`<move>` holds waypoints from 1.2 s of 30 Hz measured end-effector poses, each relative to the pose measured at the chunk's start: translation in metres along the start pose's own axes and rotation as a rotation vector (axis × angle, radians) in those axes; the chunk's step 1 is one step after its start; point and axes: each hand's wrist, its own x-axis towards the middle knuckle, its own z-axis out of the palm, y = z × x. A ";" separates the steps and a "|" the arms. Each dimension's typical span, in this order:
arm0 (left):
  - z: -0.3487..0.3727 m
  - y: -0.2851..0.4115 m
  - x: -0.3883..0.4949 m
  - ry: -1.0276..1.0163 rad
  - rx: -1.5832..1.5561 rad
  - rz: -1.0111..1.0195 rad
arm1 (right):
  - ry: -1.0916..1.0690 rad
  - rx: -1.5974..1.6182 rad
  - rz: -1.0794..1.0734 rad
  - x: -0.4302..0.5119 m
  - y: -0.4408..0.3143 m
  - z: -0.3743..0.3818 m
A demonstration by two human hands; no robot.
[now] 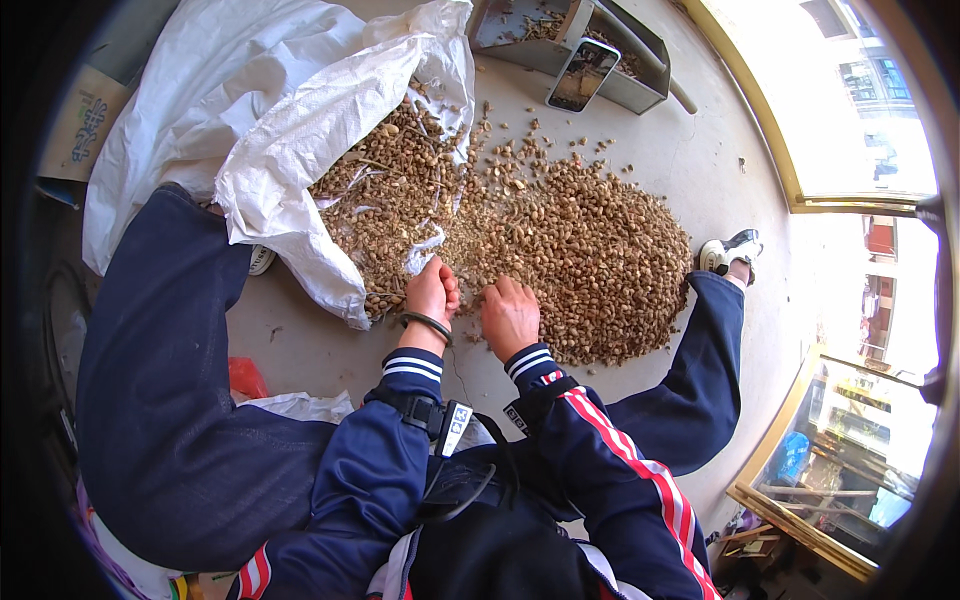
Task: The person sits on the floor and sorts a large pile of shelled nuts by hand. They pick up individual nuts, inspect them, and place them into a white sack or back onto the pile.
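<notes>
Unshelled peanuts lie in a large pile [600,255] on the floor, right of centre. A white woven sack [315,142] lies open on the left, with more peanuts, husks and stem bits [390,202] at its mouth. My left hand [433,289], with a dark bangle at the wrist, has its fingers curled in front of a torn white plastic strip [424,251]; whether it holds anything is hidden. Beside it, my right hand [510,315] has bent fingers at the near edge of the pile, and its fingertips and anything between them cannot be made out.
Beyond the pile stands a metal dustpan [652,90] with debris and a handle, a smartphone [583,75] leaning on it. My legs are spread around the peanuts. A cardboard box [86,124] is at far left, a red plastic bag [246,377] near my left leg, and yellow-framed glass doors [780,150] at right.
</notes>
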 end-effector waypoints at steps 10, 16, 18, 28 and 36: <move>0.000 -0.001 0.000 -0.002 0.026 0.001 | -0.033 -0.151 -0.164 0.009 -0.007 -0.007; 0.000 -0.002 -0.001 -0.010 0.026 0.011 | -0.061 -0.118 -0.155 0.018 -0.005 -0.002; 0.000 -0.001 -0.002 -0.002 0.036 0.007 | -0.067 -0.077 -0.113 0.020 -0.004 -0.001; -0.002 -0.008 -0.002 -0.030 0.129 -0.074 | -0.257 1.103 0.532 0.009 0.020 -0.035; -0.002 -0.013 -0.006 -0.198 0.188 -0.157 | -0.191 1.252 0.429 0.012 0.006 -0.048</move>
